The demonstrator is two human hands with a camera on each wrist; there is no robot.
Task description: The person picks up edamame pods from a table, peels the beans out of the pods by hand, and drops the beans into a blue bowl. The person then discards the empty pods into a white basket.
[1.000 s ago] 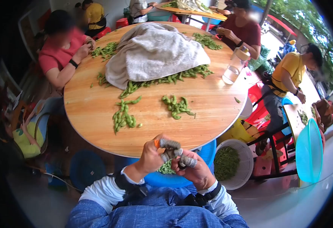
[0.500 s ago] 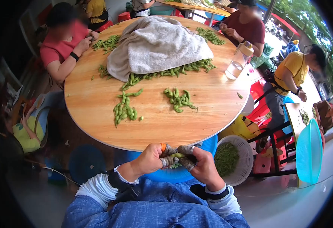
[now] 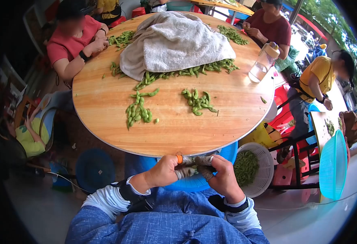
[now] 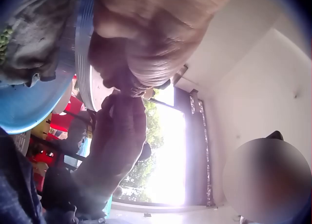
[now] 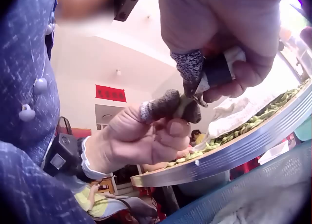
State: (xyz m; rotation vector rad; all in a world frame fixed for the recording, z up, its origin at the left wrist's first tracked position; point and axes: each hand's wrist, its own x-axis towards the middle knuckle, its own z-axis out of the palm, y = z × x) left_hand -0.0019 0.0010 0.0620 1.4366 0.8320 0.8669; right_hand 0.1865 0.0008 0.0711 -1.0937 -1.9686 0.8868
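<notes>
In front of the table's near edge, my left hand (image 3: 162,170) and right hand (image 3: 224,175) meet at the fingertips. Grey knitted covers wrap the thumb and forefinger of each, and an orange band circles a left finger. A green soybean pod (image 5: 184,106) shows in the right wrist view, pinched between the left covered fingertips (image 5: 163,106). At its upper end, the right hand's covered thumb and finger pinch it too. The left wrist view has both hands dark against bright light, with the pod hidden. Below them sits a blue basin (image 3: 191,186).
Two small piles of pods (image 3: 137,112) lie on the round wooden table (image 3: 105,118). A grey towel (image 3: 182,44) covers a bigger heap behind. A water bottle (image 3: 264,63) stands at right. Beside my right arm is a white basket (image 3: 266,177) of pods. People sit around the table.
My hands were bunched close together a second ago, with no pod visible between them. Then they came tip to tip with a green pod between, and they stay so now. The view has shifted slightly.
</notes>
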